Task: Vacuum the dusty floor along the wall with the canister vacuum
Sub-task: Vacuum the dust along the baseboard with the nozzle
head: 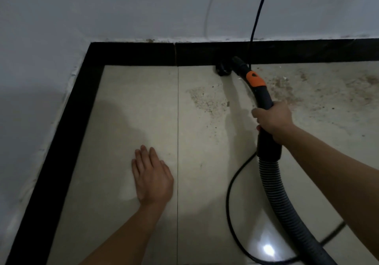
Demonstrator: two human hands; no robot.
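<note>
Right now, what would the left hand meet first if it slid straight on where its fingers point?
The left hand would likely reach the black skirting below the wall; only bare floor tile shows between, though depth is unclear.

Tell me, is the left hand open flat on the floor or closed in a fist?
Open and flat: the left hand lies palm down on the tiled floor, fingers straight, holding nothing.

The left grip [152, 177] lies flat, fingers straight; right grip [273, 119] curls round vacuum handle [263, 96].
</note>
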